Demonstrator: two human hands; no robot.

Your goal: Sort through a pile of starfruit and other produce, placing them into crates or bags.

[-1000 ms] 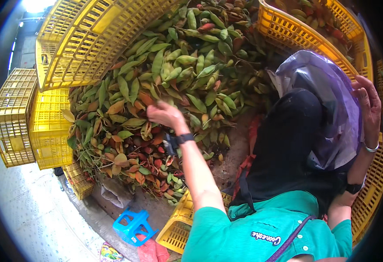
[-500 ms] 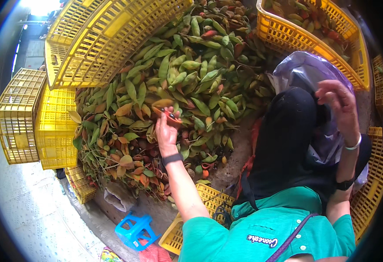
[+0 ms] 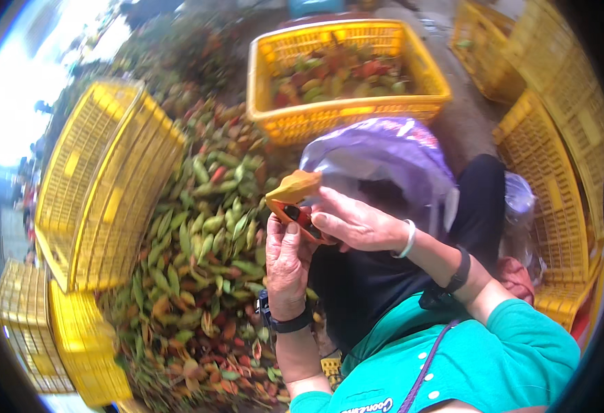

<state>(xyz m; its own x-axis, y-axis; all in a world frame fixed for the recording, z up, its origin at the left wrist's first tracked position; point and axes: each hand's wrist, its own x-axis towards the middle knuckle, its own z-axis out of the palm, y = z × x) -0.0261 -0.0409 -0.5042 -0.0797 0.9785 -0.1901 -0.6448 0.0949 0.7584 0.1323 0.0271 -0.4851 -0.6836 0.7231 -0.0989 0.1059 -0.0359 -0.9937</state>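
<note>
Here the left hand [image 3: 287, 265] and right hand [image 3: 357, 224] pinch a split orange pod [image 3: 296, 196] with dark seeds. Behind the pod sits a purple plastic bag [image 3: 384, 155].

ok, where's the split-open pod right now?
Head view, centre: the pod is held between the left hand and right hand, in front of the purple bag.

Grey concrete floor [image 3: 464, 120], partly bare near the top right. Covered at left and centre by a big heap of green and reddish pods [image 3: 206, 268]. Stood directly on it: a filled yellow crate [image 3: 343, 113], empty yellow crates [image 3: 102, 186] tipped beside the heap.
</note>
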